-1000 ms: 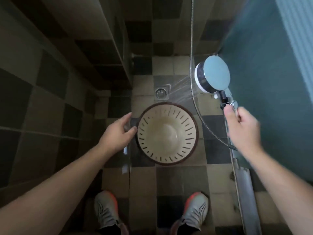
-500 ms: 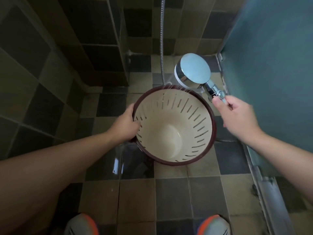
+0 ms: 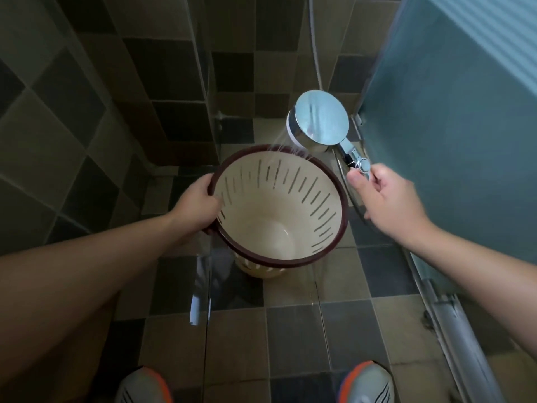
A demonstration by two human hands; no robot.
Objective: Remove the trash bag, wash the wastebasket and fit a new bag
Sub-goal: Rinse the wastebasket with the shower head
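Fingers of my left hand (image 3: 195, 205) curl over the dark rim of the wastebasket (image 3: 279, 209) and hold it up, tipped toward me, in the middle of the frame. It is cream inside, with thin slits in its wall. My right hand (image 3: 383, 199) grips the handle of the shower head (image 3: 318, 121) at the upper right. Water sprays from it onto the far rim. My two shoes (image 3: 364, 383) stand on the tiled floor (image 3: 293, 338) at the bottom.

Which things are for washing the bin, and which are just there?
For the job:
wastebasket, gripped by the left hand
shower head, spraying, held by the right hand

Just there:
shoes
glass door
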